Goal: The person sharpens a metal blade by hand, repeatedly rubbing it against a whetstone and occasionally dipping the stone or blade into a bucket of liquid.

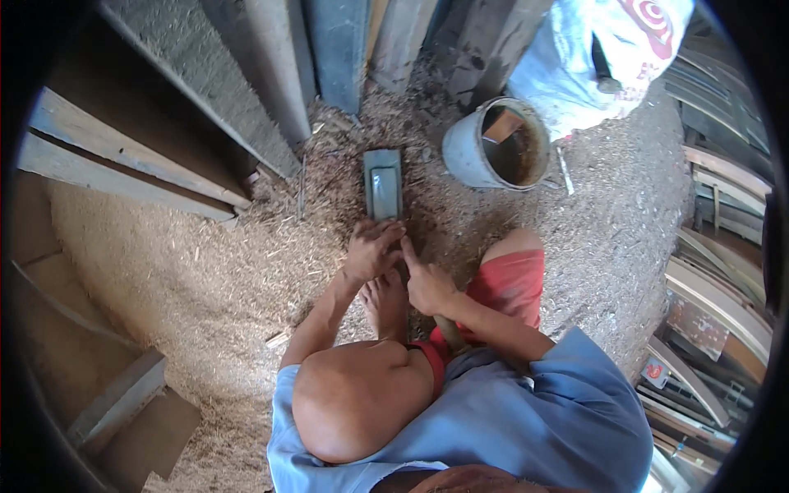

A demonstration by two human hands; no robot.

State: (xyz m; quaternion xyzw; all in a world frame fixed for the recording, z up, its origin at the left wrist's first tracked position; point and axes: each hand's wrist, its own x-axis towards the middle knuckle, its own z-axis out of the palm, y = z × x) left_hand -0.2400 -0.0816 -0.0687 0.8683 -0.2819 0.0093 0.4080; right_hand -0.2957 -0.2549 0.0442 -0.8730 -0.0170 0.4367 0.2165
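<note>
Block [383,185], grey-green, lies straight ahead on the shavings-strewn ground [238,263], long axis pointing away from the bent-fingered left hand [372,250] nearest it, the right hand [429,287] just behind, though whether either grasps anything I cannot tell.

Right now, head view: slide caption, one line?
Left hand and right hand close together at the near end of a grey-green block on littered ground, bucket to the right.

You're in what looks like a woodworking shop: shavings [214,263] lie all around you, boards [335,53] stand ahead, and wooden lengths [717,297] are stacked at your right
</note>
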